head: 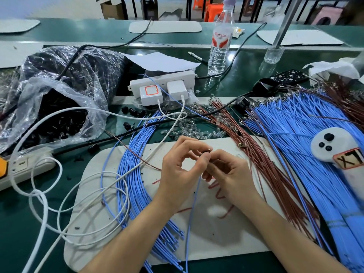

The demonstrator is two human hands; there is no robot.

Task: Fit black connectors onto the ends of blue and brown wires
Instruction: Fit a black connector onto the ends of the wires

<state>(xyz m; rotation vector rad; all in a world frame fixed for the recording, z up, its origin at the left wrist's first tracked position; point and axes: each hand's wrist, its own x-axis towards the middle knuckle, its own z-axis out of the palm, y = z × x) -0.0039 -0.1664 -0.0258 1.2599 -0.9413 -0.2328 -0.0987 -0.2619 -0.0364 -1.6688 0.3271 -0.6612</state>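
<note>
Head view, looking down on a green workbench. At far left a clear plastic bag is seen, filled with loose black parts. Beside it a white cable is looped across the bench and onto a white mat. A blue bundle of wires is laid in a curve over the mat's left part.

In the middle, above the mat, the left hand is curled, and a small black connector is pinched between its thumb and forefinger. Touching it, the right hand is closed in a pinch on the top end of a single blue wire, which hangs down between the forearms. A thin brown strand runs in from the left toward the left hand; whether it is held cannot be told. Further right, brown wires are fanned out, and beyond them a blue heap of wires is spread.

The step in hand is judged to be the seating of the wire's end in the connector. It is best done with the connector held steady and its opening turned toward the wire. The wire should be gripped close to its tip, so that it is not bent, and pushed straight in until seated.
</note>
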